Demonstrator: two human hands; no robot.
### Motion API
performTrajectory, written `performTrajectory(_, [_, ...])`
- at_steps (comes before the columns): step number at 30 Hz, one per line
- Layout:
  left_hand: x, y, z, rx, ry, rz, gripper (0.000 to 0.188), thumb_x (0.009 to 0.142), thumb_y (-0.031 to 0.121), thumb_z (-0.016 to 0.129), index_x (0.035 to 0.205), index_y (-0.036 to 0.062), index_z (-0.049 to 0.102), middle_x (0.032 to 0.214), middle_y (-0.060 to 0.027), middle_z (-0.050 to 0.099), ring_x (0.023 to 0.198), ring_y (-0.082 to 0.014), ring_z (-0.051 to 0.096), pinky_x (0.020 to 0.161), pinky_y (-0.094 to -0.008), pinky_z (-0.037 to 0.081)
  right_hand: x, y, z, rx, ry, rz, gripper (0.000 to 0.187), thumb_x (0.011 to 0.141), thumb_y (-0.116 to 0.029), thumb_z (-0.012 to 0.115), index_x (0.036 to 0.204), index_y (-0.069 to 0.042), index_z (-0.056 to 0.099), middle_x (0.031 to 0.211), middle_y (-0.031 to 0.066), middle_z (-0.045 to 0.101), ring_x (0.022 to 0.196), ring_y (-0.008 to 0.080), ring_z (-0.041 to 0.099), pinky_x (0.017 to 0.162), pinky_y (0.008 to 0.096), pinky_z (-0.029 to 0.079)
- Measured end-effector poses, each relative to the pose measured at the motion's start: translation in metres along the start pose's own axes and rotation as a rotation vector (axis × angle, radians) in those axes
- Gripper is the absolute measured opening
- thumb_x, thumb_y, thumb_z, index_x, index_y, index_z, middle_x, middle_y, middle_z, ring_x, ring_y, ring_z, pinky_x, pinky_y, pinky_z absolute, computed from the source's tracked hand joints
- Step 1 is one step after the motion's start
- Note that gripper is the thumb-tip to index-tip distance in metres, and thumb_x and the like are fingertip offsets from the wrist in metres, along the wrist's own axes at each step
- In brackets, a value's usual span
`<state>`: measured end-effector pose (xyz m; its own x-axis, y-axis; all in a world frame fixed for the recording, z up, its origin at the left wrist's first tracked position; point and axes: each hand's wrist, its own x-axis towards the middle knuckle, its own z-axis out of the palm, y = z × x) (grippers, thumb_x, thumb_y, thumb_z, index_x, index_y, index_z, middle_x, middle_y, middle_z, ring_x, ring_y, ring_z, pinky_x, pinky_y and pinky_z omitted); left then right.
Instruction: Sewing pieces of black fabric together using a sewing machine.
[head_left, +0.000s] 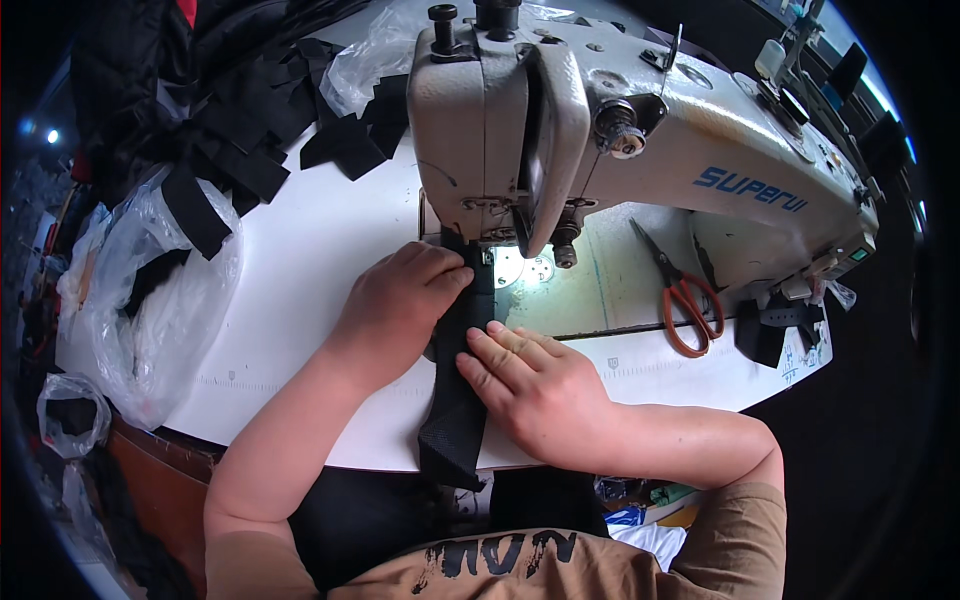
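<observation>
A black fabric strip (455, 400) runs from under the head of a white sewing machine (640, 120) toward me, and its near end hangs over the table's front edge. Close to the needle area, my left hand (405, 305) pinches the strip's left side with curled fingers. My right hand (535, 395) lies with outstretched fingers on the strip's right edge, fingertips resting on the cloth. The machine's lamp lights the metal plate just right of the presser foot (487, 257). My left hand partly covers the strip near the foot.
Orange-handled scissors (690, 310) lie on the machine bed at right. Black fabric pieces (250, 130) are heaped at the far left, beside a clear plastic bag (150, 330) with cloth in it. A small black piece (765, 335) sits at the table's right edge.
</observation>
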<state>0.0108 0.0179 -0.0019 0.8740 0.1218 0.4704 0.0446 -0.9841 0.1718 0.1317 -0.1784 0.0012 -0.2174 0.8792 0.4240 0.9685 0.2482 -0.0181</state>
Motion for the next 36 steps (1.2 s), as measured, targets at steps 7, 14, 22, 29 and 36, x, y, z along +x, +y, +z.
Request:
performTrajectory(7, [0.0, -0.002, -0.001, 0.06, -0.059, -0.003, 0.039, 0.082, -0.003, 0.063, 0.12, 0.0026, 0.069, 0.127, -0.0089, 0.062, 0.125, -0.0287, 0.057, 0.103, -0.0419, 0.053, 0.001, -0.001, -0.001, 0.007, 0.007, 0.01, 0.047, 0.077, -0.015, 0.063, 0.12, 0.001, 0.072, 0.128, 0.0228, 0.069, 0.117, 0.0365, 0.07, 0.098, 0.0449, 0.058])
performTrajectory(14, [-0.002, -0.004, -0.001, -0.015, -0.048, 0.077, 0.034, 0.084, -0.003, 0.063, 0.116, 0.0033, 0.071, 0.124, -0.0091, 0.064, 0.121, -0.0308, 0.061, 0.104, -0.0437, 0.053, 0.002, -0.001, -0.003, 0.024, 0.005, 0.02, 0.045, 0.077, -0.012, 0.065, 0.119, 0.001, 0.072, 0.128, 0.0223, 0.069, 0.116, 0.036, 0.071, 0.097, 0.0449, 0.058])
performTrajectory(22, [-0.003, 0.002, -0.004, -0.18, -0.046, 0.023, 0.019, 0.085, 0.002, 0.072, 0.104, 0.0046, 0.073, 0.114, -0.0061, 0.068, 0.116, -0.0301, 0.065, 0.104, -0.0424, 0.054, 0.0, -0.001, -0.001, -0.001, 0.021, 0.002, 0.043, 0.079, -0.015, 0.064, 0.119, 0.0, 0.072, 0.126, 0.0215, 0.071, 0.115, 0.0356, 0.071, 0.096, 0.0445, 0.059])
performTrajectory(29, [-0.012, 0.005, -0.005, -0.191, -0.017, 0.061, 0.018, 0.085, 0.006, 0.075, 0.103, 0.0037, 0.074, 0.114, -0.0069, 0.069, 0.111, -0.0301, 0.066, 0.098, -0.0434, 0.056, -0.003, -0.002, 0.001, -0.003, 0.06, -0.032, 0.039, 0.079, -0.014, 0.065, 0.115, -0.002, 0.073, 0.122, 0.0195, 0.072, 0.11, 0.0329, 0.073, 0.089, 0.0406, 0.06])
performTrajectory(36, [-0.035, 0.033, -0.046, -0.389, -0.222, -0.071, 0.026, 0.085, 0.013, 0.08, 0.108, 0.0028, 0.074, 0.12, -0.0119, 0.073, 0.116, -0.0345, 0.066, 0.106, -0.0457, 0.051, -0.009, 0.0, 0.003, -0.049, 0.099, -0.062, 0.031, 0.08, -0.016, 0.073, 0.109, -0.003, 0.074, 0.112, 0.0143, 0.074, 0.1, 0.0279, 0.074, 0.081, 0.0375, 0.061])
